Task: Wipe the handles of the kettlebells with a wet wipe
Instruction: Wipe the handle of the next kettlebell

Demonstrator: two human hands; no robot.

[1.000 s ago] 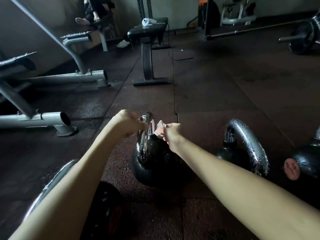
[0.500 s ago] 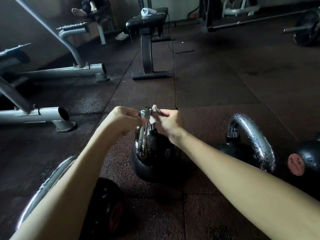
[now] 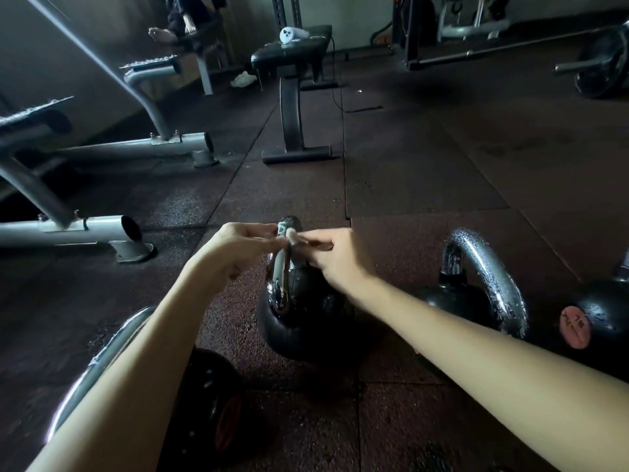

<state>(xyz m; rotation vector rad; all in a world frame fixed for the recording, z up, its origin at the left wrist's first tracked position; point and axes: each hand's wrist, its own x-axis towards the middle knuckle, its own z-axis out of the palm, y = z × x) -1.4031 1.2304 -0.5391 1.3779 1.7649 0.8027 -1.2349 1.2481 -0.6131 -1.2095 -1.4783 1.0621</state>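
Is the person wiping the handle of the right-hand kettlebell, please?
No, the left hand and the right hand, with the wipe, are both at the middle kettlebell's handle; the kettlebell to its right stands untouched.

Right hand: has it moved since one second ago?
Yes. Judged against the middle kettlebell, the right hand with the wet wipe went up the handle, from its side to near its top.

Between your hands the kettlebell [image 3: 299, 311] shows a glossy chrome handle [image 3: 283, 267], above grainy matt rubber floor [image 3: 425, 172].
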